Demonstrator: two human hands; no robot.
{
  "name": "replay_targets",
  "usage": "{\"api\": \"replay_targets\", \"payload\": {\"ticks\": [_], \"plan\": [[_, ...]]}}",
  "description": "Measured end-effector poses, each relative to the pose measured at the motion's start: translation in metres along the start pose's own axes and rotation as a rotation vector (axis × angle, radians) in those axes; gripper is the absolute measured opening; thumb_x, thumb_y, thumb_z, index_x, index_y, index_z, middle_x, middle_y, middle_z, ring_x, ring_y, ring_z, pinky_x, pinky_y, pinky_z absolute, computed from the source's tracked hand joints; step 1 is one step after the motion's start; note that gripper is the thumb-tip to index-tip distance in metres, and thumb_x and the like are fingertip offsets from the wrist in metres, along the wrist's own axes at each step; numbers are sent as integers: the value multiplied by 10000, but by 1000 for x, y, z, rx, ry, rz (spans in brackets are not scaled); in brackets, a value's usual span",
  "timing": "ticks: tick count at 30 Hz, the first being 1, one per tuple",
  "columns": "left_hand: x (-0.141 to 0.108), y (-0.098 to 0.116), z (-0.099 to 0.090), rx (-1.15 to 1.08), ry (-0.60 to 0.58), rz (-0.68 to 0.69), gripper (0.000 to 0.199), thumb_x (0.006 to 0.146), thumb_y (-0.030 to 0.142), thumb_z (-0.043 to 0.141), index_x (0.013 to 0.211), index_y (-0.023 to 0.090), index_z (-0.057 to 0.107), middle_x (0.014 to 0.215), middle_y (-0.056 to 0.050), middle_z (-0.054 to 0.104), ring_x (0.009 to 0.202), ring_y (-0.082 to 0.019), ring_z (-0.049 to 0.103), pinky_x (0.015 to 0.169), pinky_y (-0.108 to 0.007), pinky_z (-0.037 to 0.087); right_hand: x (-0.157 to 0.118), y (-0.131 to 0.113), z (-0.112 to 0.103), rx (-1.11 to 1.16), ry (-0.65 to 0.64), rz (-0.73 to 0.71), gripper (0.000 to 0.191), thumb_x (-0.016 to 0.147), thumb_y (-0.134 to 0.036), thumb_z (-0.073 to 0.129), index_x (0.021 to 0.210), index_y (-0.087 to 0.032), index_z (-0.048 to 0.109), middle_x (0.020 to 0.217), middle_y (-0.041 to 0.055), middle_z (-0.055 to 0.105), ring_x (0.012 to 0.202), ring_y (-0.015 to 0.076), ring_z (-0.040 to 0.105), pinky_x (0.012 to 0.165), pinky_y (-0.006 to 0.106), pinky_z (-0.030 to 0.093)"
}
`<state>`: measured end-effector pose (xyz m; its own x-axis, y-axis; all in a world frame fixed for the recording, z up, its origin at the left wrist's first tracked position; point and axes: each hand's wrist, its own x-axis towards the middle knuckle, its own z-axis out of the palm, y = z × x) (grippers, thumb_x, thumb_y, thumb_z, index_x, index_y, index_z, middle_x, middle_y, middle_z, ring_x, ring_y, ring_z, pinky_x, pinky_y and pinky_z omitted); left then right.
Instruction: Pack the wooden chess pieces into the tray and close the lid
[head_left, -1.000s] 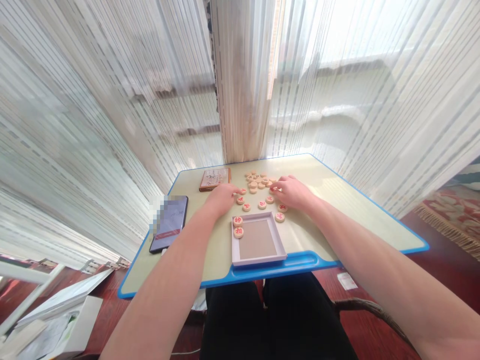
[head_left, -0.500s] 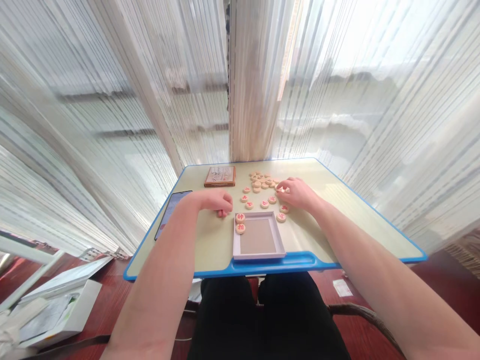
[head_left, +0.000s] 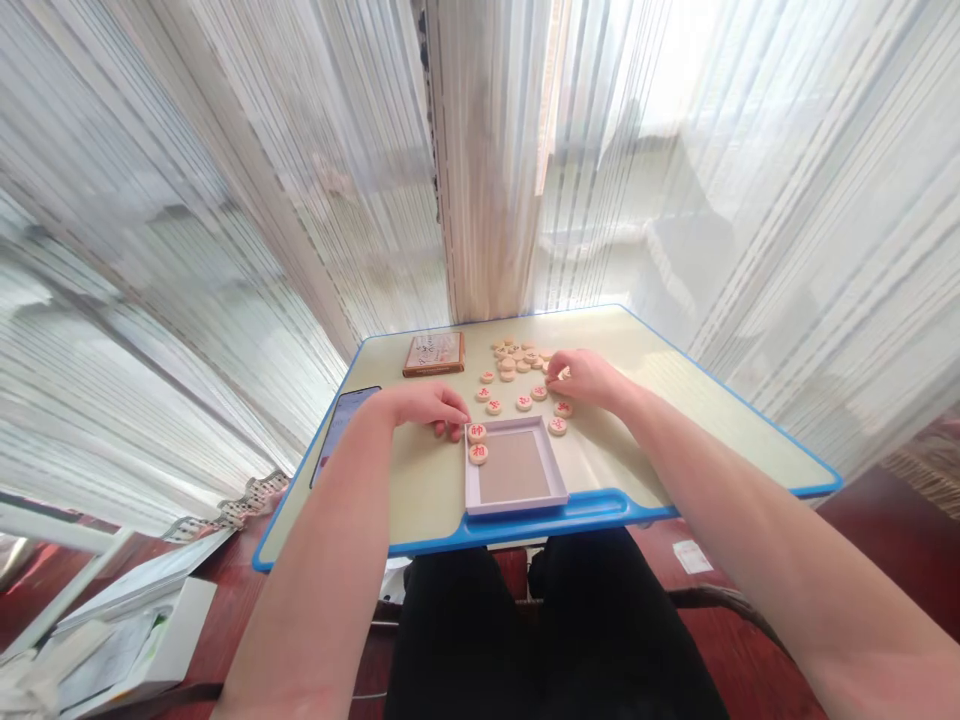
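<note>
My left hand (head_left: 435, 406) rests on the table at the upper left corner of a shallow white box tray (head_left: 556, 470). Its thumb and fingers are apart, and I see nothing held in it. Inside the tray, along its left wall, lie two round wooden Chinese chess pieces with red characters: an upper piece (head_left: 477, 433) and a lower piece (head_left: 478, 454). My right hand (head_left: 585, 378) is bent over the right edge of the pile of pieces (head_left: 517, 357), its fingertips closed on a chess piece mostly hidden by them. Several red-marked pieces (head_left: 523, 403) lie loose between pile and tray.
A flat brown-edged box (head_left: 434, 353) lies at the table's back left. A phone (head_left: 345, 425) lies along the left side. The table (head_left: 690, 430) has a raised blue rim and a blue front groove (head_left: 577, 505). Curtains (head_left: 487, 200) hang behind it.
My left hand has uncurled its fingers and moved slightly right, up to the tray's corner. My right hand's fingertips have drawn together at the pile's edge. The view has shifted a little.
</note>
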<state>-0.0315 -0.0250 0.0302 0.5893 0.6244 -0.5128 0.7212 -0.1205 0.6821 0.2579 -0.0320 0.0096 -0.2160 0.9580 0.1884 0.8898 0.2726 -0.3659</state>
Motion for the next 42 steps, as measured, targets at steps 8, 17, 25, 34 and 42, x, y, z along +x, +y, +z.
{"api": "replay_targets", "payload": {"ticks": [8,17,25,34,42], "plan": [[1,1,-1,-33,-17,3,278,702,407,653,819,161,706,809,-40,695,680,-108,542,691,-241,427,-10,-19,-7,522,-6,11,234,759,-265,598,967,-188,673,847,38,706,689,141,634,568,239,457],[4,3,2,-48,6,-15,236,665,336,666,818,160,700,778,-37,694,675,-110,555,669,-240,430,-33,-56,-2,275,-278,-364,215,748,-386,647,899,-250,716,824,16,705,904,189,597,773,295,463],[2,8,4,-17,36,-50,190,692,283,600,807,175,705,788,-31,705,682,-108,562,695,-240,435,-34,-59,3,106,-241,-415,236,738,-429,660,828,-221,727,717,46,660,837,210,543,673,291,429],[0,14,6,-38,39,-51,166,668,278,636,772,168,704,763,-34,698,677,-114,557,678,-242,432,-37,-59,5,48,-234,-537,146,717,-294,675,828,-233,747,708,41,623,783,187,503,684,281,420],[0,14,5,-22,32,-61,157,679,260,602,768,171,697,751,-25,694,658,-105,533,671,-237,419,-39,-66,6,31,-234,-593,135,713,-239,662,819,-235,746,710,37,608,761,182,490,700,298,396]]}}
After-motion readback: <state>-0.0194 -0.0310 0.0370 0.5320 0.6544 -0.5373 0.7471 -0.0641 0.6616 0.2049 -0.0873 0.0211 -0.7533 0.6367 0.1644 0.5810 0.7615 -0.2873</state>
